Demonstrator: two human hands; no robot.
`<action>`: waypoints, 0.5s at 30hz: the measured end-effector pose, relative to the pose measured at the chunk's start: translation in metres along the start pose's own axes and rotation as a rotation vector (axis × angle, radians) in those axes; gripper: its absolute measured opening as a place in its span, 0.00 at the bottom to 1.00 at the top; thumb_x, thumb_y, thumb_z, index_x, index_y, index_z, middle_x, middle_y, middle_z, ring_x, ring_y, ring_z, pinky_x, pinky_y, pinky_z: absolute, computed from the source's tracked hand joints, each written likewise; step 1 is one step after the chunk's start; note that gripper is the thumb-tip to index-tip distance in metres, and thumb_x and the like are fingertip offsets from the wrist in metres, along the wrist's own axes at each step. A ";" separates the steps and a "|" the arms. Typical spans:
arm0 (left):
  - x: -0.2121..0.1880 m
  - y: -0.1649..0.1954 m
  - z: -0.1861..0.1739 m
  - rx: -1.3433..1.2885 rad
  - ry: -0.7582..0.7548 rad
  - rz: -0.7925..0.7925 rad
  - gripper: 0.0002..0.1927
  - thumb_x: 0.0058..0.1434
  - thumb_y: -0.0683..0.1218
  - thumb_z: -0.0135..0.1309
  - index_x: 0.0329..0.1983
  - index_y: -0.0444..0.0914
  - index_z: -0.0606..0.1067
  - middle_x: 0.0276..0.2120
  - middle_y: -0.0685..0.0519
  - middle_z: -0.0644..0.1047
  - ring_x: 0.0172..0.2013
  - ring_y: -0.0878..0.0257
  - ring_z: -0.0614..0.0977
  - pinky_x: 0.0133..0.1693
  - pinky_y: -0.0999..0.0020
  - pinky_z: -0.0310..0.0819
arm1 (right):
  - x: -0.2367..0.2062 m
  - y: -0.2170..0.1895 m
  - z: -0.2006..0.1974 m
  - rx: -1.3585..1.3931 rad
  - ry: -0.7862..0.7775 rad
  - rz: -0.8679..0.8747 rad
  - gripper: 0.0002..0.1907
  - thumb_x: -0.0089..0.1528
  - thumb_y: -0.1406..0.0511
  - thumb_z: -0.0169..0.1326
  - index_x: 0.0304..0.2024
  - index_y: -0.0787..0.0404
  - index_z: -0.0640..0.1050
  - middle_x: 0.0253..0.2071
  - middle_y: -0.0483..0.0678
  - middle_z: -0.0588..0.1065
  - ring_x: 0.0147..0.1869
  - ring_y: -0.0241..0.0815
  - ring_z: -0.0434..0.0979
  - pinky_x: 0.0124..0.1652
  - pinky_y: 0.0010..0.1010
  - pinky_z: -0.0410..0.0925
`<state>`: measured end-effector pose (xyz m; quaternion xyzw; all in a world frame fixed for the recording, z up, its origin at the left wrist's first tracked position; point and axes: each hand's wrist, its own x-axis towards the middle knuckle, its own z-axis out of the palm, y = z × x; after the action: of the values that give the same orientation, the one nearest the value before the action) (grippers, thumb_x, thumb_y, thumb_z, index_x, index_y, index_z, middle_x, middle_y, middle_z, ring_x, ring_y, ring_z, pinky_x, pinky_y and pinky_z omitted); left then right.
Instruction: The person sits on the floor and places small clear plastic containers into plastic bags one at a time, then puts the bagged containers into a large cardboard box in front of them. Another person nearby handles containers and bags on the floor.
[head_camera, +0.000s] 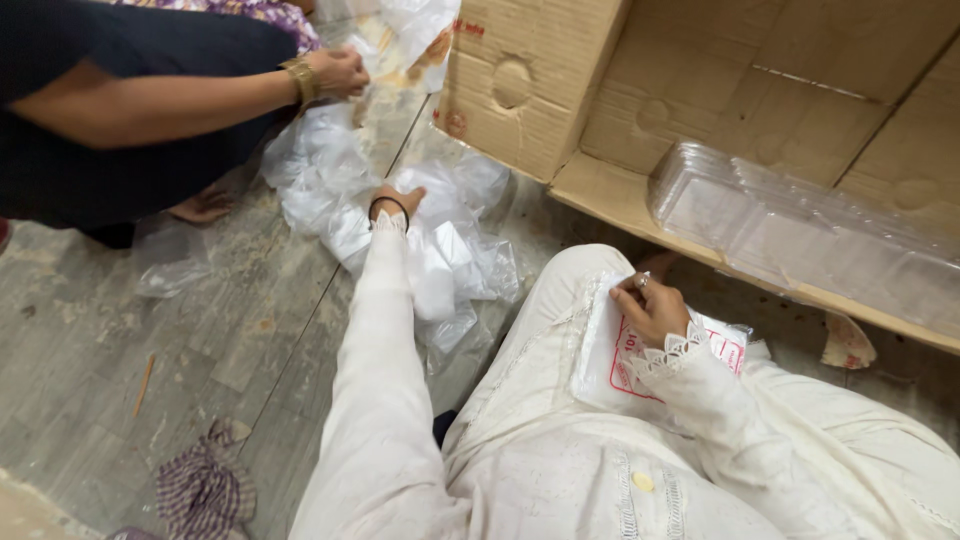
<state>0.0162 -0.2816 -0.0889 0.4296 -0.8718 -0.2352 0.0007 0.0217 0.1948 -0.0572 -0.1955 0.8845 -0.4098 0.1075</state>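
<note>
My left hand (398, 200) reaches out over a heap of clear plastic bags (440, 250) on the floor, its fingers resting on the pile; whether it grips one I cannot tell. My right hand (648, 305) rests on my lap and pinches the top of a flat clear packet with red print (615, 365). Both my arms are in white sleeves with lace cuffs. Across from me another person's hand (335, 72), wearing a gold bangle, grips more crumpled plastic (400, 35).
A large open cardboard box (540, 90) lies on its side at the right, with stacks of clear plastic trays (790, 225) on its flap. A checked cloth (200, 490) and a thin stick (145, 383) lie on the grey tiled floor.
</note>
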 end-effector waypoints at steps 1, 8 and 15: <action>-0.014 0.009 -0.003 -0.166 0.148 0.083 0.35 0.55 0.65 0.61 0.49 0.29 0.79 0.45 0.34 0.81 0.46 0.44 0.83 0.49 0.54 0.77 | -0.001 -0.004 -0.006 0.000 -0.001 0.004 0.11 0.63 0.62 0.60 0.40 0.64 0.82 0.24 0.49 0.78 0.26 0.35 0.76 0.31 0.30 0.69; -0.197 0.109 -0.010 -1.295 -0.353 0.743 0.23 0.76 0.52 0.40 0.60 0.30 0.72 0.49 0.49 0.81 0.49 0.58 0.85 0.52 0.66 0.78 | 0.023 -0.052 -0.007 0.620 -0.100 -0.480 0.22 0.66 0.65 0.61 0.57 0.69 0.70 0.55 0.48 0.73 0.58 0.39 0.73 0.55 0.29 0.68; -0.253 0.142 0.001 -1.011 0.008 0.708 0.15 0.76 0.48 0.48 0.43 0.32 0.78 0.37 0.48 0.84 0.39 0.63 0.83 0.44 0.70 0.76 | 0.015 -0.040 -0.006 0.805 0.075 -0.042 0.12 0.74 0.67 0.56 0.53 0.74 0.77 0.41 0.54 0.78 0.46 0.42 0.76 0.48 0.33 0.71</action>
<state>0.0697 -0.0175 0.0191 0.0616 -0.7420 -0.6033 0.2857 0.0168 0.1691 -0.0230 -0.1408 0.6524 -0.7324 0.1345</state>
